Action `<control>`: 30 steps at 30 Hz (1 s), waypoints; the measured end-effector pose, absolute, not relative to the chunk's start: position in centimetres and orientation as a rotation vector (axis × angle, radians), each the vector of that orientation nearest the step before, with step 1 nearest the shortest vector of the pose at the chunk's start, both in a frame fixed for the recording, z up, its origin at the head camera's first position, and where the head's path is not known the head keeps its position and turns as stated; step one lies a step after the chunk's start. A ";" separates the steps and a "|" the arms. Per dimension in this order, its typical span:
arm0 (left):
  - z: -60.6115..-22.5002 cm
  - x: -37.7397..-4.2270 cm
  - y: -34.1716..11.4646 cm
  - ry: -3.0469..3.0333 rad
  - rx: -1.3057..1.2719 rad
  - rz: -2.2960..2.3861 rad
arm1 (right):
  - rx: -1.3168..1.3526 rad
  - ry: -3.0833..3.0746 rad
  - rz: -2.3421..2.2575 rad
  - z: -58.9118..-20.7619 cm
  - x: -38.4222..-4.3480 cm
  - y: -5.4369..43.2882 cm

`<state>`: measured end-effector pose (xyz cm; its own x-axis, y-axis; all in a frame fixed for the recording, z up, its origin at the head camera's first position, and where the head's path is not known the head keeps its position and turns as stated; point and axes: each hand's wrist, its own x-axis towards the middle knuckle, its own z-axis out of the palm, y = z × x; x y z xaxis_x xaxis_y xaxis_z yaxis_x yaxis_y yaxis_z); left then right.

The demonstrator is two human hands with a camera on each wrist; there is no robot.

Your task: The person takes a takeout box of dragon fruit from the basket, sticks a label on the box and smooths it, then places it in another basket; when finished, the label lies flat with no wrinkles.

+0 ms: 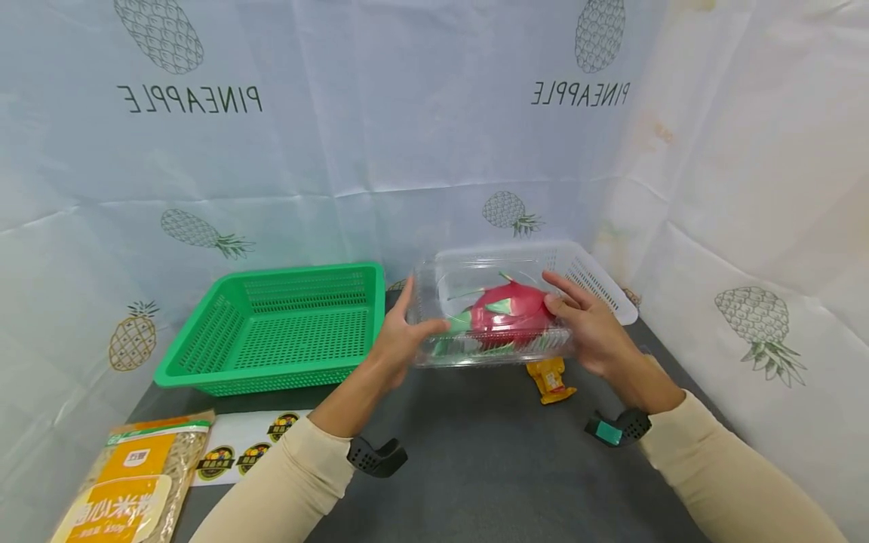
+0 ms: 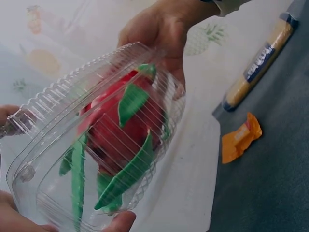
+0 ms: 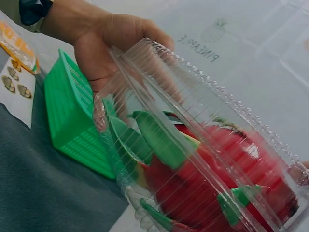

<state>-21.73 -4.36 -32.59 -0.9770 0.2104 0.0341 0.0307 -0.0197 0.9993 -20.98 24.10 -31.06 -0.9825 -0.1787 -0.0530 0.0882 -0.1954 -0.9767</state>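
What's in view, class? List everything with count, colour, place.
container: 1, clear, held at centre
dragon fruit: 1, red and green, inside container
white basket: 1, white, behind container
green basket: 1, green, left of container
orange packet: 1, orange, on the table
long packet: 1, yellow and blue, on table
food bag: 1, mostly orange, near left
label sheet: 1, white, beside bag
table: 1, grey, underneath
pineapple-print cloth: count unclear, pale, back and sides
straps: 2, dark, beside sleeves
sleeves: 2, cream, lower left and right
left hand: 1, bare, fingers on container's left end
right hand: 1, bare, fingers on its right end
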 end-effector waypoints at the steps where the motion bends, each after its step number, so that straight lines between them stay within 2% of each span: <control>1: -32.6 -21.6 -4.5 2.096 0.266 2.147 | -0.104 1.870 -2.303 -31.2 -20.8 24.0; 30: -34.4 -16.4 -7.8 1.855 0.219 2.200 | -0.124 2.123 -2.210 -33.7 -15.3 22.2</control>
<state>-16.36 -7.79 -34.40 -0.9561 0.2889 -0.0490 -0.0971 -0.1546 0.9832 -15.30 22.22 -33.71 -0.9939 -0.1097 0.0069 -0.0025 -0.0404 -0.9992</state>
